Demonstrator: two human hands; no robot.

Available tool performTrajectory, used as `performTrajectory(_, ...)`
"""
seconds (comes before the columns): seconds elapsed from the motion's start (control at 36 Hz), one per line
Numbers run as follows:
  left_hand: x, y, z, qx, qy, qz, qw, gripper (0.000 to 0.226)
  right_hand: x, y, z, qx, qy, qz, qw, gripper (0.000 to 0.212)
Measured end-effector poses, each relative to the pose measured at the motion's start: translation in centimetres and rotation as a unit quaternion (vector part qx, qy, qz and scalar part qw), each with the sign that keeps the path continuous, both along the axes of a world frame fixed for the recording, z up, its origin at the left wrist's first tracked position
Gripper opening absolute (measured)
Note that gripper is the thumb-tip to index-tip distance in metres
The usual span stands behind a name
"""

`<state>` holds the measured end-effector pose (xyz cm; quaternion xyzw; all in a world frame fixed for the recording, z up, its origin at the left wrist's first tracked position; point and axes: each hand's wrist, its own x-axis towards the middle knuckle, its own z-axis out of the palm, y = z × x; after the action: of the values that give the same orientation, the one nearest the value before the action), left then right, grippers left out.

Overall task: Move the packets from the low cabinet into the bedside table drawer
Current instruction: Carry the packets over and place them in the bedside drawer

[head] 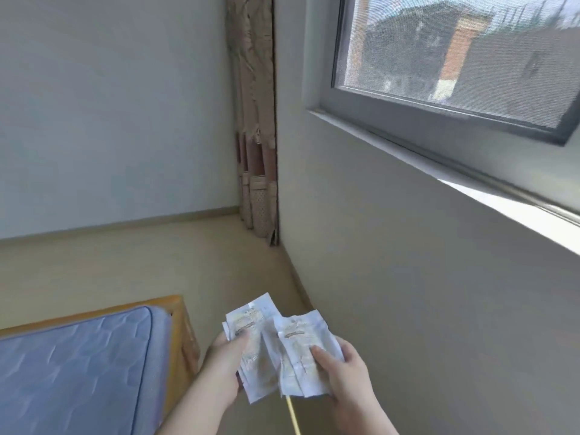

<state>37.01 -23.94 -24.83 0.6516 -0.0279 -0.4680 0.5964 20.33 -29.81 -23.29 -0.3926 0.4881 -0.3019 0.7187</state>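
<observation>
Left hand [226, 362]: lower centre; thumb pressed on the front of a bunch of white packets [251, 337], fingers curled behind.
Right hand [345, 381]: just right of it; thumb pinches a second bunch [298, 346], whose inner edge overlaps the first.
Strip [293, 416]: thin, yellow, running from under the packets to the bottom edge.
Bed [182, 324]: lower left; wooden corner near the left hand, blue mattress [78, 365] inside.
Floor [157, 262]: open beige lane between bed corner and wall, reaching the curtain [257, 152] at upper centre.
Wall [408, 277]: right, close beside the right hand.
Window [455, 58]: upper right, sill [502, 196] jutting out.
</observation>
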Motion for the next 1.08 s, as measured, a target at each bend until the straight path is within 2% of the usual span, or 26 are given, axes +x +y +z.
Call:
performTrajectory(0.25, 0.6, -15.9, 1.0, -0.023, 0.01, -0.019, 1.0, 0.012, 2.4, -16.4, 0.7, -0.036, 0.018, -0.028, 0.999, 0.032)
performTrajectory(0.36, 3.6, -20.0, 1.1, -0.024, 0.024, 0.005, 0.999, 0.01, 6.2, -22.1, 1.0, -0.057, 0.041, 0.013, 0.997, 0.03)
performTrajectory(0.5, 8.8, -21.5, -0.5, -0.003, 0.055, 0.055, 0.997, 0.025, 12.3, -25.0, -0.5, -0.01, 0.05, 0.093, 0.994, 0.022)
performTrajectory(0.64, 16.0, -25.5, -1.9, -0.021, 0.063, 0.086, 0.994, 0.023, 20.4, -29.7, -1.9, 0.0, 0.058, 0.138, 0.989, 0.022)
performTrajectory(0.83, 30.4, -31.1, 0.3, -0.033, 0.027, 0.089, 0.995, 0.019, 36.0, -35.6, -0.8, -0.052, 0.079, 0.207, 0.974, 0.02)
performTrajectory(1.0, 40.8, -34.7, 3.5, -0.054, -0.014, 0.108, 0.993, 0.02, 48.2, -39.1, 2.1, -0.104, 0.048, 0.269, 0.956, 0.015)
performTrajectory(1.08, 46.0, -35.6, 3.9, -0.037, -0.008, 0.152, 0.988, 0.018, 54.0, -40.2, 2.3, -0.075, 0.03, 0.292, 0.953, 0.013)
